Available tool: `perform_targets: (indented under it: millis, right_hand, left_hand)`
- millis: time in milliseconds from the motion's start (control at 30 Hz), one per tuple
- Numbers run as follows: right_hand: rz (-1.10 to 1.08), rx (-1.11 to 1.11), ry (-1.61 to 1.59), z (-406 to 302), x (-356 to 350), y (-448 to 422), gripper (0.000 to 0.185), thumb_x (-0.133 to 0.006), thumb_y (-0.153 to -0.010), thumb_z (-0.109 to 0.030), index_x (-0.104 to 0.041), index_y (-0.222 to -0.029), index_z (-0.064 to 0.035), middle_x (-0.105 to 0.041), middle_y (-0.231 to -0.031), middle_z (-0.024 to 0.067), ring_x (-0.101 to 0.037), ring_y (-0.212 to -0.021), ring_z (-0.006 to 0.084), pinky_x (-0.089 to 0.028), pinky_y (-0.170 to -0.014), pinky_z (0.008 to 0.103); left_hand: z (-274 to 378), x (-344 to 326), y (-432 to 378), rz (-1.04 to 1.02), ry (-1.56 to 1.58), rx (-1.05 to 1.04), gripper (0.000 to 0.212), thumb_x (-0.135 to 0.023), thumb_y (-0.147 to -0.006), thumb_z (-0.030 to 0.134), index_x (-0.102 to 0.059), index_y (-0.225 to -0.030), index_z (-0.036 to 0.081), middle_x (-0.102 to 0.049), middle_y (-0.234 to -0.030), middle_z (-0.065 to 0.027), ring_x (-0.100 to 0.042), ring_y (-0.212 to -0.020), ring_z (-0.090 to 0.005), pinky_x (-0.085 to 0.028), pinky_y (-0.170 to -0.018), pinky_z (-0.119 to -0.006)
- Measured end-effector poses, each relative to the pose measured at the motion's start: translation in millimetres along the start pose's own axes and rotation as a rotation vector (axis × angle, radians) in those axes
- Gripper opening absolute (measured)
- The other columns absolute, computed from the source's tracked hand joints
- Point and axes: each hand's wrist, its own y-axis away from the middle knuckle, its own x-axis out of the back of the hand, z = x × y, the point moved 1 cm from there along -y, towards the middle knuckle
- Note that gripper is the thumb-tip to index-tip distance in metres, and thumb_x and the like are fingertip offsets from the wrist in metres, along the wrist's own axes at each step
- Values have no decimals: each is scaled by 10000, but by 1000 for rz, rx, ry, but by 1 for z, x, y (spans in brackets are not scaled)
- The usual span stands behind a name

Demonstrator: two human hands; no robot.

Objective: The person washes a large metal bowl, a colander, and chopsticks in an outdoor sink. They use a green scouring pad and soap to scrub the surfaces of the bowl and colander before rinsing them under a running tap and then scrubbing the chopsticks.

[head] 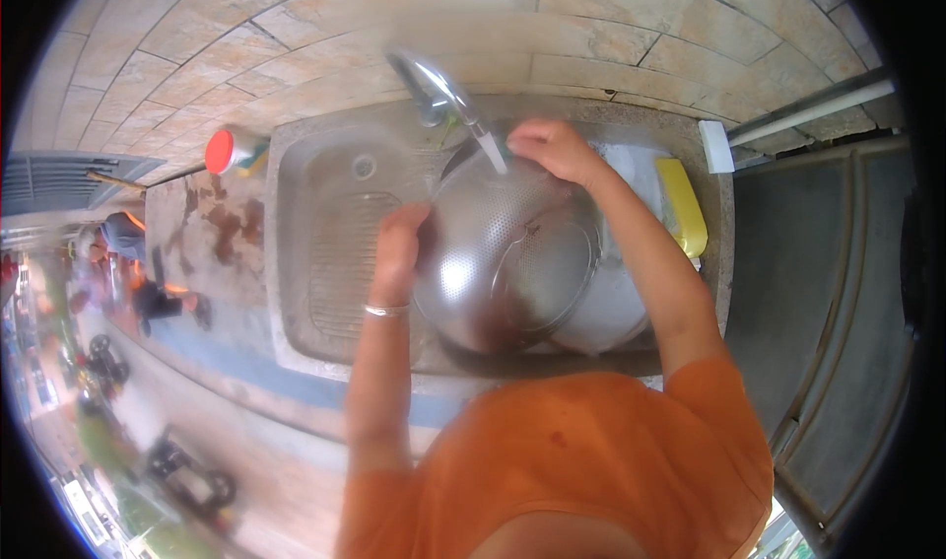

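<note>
A large perforated metal colander sits tilted over the right-hand basin of a stone double sink. My left hand grips its left edge, a bracelet around that wrist. At the far edge, my right hand has its fingers bent onto the rim. Something small and green shows by those fingertips, too little of it to name. The curved chrome faucet points down at the colander near my right fingers. Whitish sudsy water shows below the colander in the right basin.
A yellow plastic container leans along the right basin's side. A small white block lies on the sink's back right corner. Left of the sink stands a red-lidded canister. A tiled wall rises behind. Another person is at the far left.
</note>
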Motion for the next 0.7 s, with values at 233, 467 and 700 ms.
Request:
perform_targets:
  millis: [233, 467, 700]
  right_hand:
    - [122, 718, 768, -76, -84, 59, 140, -587, -797, -200, -619, -699, -106, -593, -835, 25, -515, -941, 257, -372, -794, 405]
    - [227, -80, -2, -25, 12, 9, 179, -560, -833, -194, -625, -748, -50, -593, -794, 104, -524, -883, 301, -407, -767, 400]
    - [99, 810, 880, -81, -109, 79, 62, -605, -740, -171, -635, -756, -119, -590, -845, 52, -531, -1013, 251, -393, -872, 407]
  left_hand:
    - [6, -43, 15, 189, 94, 40, 438, -473, -953, 365, -514, -597, 114, -434, -548, 53, -389, -518, -58, -284, -441, -249]
    - [14, -53, 39, 160, 102, -125, 480, -436, -966, 415, -498, -629, 79, -427, -599, 66, -338, -537, -42, -267, -447, -237]
    - [6, -56, 33, 260, 147, -92, 446, -470, -959, 389, -530, -643, 81, -460, -600, 70, -359, -541, -31, -266, -452, -225]
